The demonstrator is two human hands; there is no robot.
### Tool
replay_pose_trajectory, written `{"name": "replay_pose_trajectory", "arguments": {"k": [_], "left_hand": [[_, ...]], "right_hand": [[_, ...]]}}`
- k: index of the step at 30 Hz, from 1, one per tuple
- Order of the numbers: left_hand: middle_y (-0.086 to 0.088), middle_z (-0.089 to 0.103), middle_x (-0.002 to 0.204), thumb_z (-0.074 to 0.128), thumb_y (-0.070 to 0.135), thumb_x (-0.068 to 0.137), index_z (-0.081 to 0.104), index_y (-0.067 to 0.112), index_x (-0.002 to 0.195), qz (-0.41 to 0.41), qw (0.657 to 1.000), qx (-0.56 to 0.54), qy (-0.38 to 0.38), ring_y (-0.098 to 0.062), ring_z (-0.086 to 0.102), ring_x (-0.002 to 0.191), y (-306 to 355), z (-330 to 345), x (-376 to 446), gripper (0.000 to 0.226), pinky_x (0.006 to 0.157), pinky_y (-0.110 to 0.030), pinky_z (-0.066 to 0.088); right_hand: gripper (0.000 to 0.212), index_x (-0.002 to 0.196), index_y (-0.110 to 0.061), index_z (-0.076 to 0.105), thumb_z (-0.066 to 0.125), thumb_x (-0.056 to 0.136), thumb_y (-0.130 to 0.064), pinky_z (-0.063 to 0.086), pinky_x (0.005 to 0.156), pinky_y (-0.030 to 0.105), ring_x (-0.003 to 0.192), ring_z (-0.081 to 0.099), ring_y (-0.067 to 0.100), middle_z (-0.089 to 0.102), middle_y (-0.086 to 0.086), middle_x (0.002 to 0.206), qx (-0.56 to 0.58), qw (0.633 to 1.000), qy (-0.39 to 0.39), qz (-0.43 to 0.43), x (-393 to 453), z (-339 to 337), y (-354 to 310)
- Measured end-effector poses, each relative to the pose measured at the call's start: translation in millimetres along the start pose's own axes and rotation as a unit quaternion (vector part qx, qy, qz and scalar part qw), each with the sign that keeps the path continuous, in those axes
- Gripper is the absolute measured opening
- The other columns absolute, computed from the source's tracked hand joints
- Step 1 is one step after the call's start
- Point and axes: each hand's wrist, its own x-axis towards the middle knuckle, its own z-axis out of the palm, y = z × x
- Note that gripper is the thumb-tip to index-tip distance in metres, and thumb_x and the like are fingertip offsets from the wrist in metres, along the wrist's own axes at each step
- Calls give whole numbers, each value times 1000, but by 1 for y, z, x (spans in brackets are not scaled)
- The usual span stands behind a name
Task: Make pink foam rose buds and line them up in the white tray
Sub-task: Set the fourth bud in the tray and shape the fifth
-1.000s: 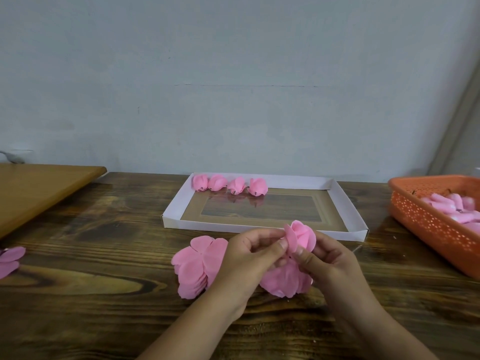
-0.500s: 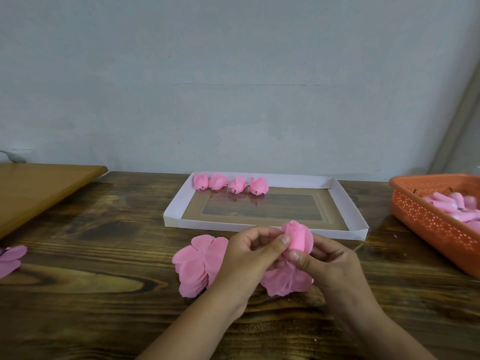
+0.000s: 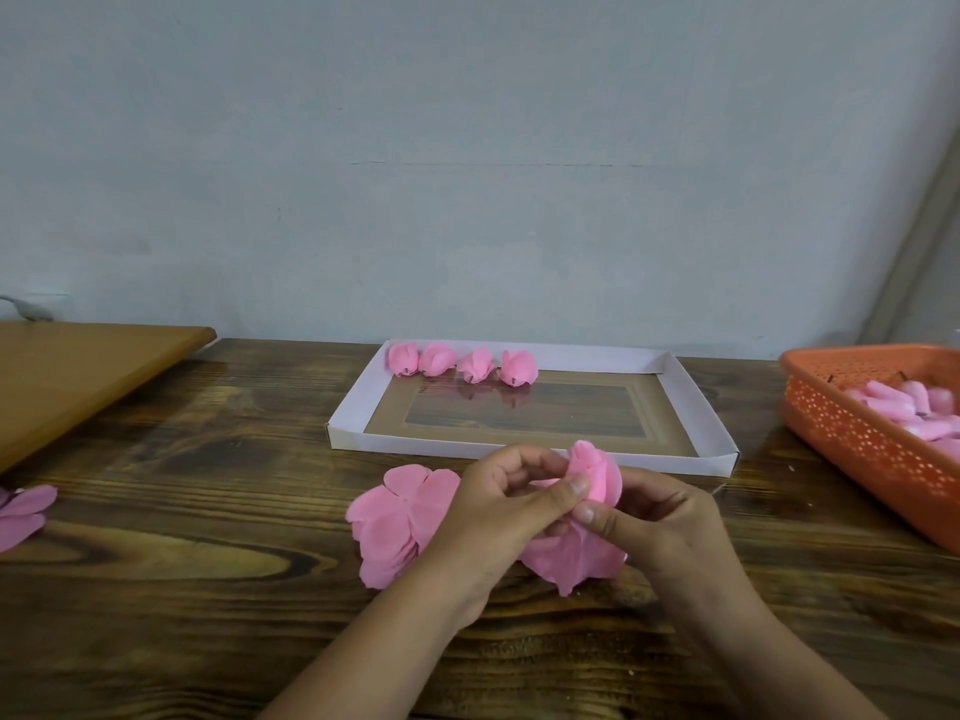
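Both hands work a pink foam rose bud point(image 3: 600, 472) just in front of the white tray point(image 3: 691, 462). My left hand point(image 3: 498, 517) pinches the bud's petals from the left with thumb and fingers. My right hand point(image 3: 660, 517) pinches it from below and the right. More pink petals of the same piece point(image 3: 571, 561) hang under the hands. A stack of flat pink petal sheets point(image 3: 395, 517) lies on the table left of my left hand. Several finished buds point(image 3: 462, 362) stand in a row along the tray's far left edge.
An orange perforated basket point(image 3: 852, 433) with pink foam pieces sits at the right. A loose pink petal sheet point(image 3: 23, 514) lies at the far left edge. A lighter wooden board point(image 3: 78, 366) overlaps the dark wooden table point(image 3: 182, 589) at back left. A wall stands behind.
The outer petal that stood apart has been folded against the bud, which now looks rounder and tighter. Both hands stay in the same place, fingers shifting slightly.
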Motion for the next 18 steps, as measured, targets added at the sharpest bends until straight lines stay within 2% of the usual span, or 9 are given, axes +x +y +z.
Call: {"name": "replay_pose_trajectory", "arguments": {"k": [6,11,15,18], "left_hand": [[-5,79,102,84,32,71,72,9,109,16,999,21,-32,-19,76,96,0,-2,2,45,80,-26,61],[-5,80,98,82,15,83,70,6,109,45,997,61,-29,-19,76,94,-3,-4,3,30,81,-25,60],[-6,80,92,82,17,84,72,10,102,52,996,68,-14,-21,77,89,-5,-4,4,22,76,-25,61],[-5,80,88,82,17,84,72,15,93,47,997,56,-1,-16,77,81,-6,-4,4,14,70,-21,59]], "right_hand": [[34,90,-33,82,83,56,-34,60,69,22,86,76,14,80,-3,91,-76,996,27,-40,0,0,2],[38,97,-32,78,81,60,-36,62,71,25,86,75,12,79,-10,92,-116,991,37,-48,-3,1,4],[41,97,-35,78,81,58,-44,64,70,42,82,75,20,79,-8,91,-131,990,41,-39,-3,2,4],[46,105,-31,77,84,61,-39,63,73,50,84,75,24,79,-6,95,-137,989,35,-38,-3,3,5]]}}
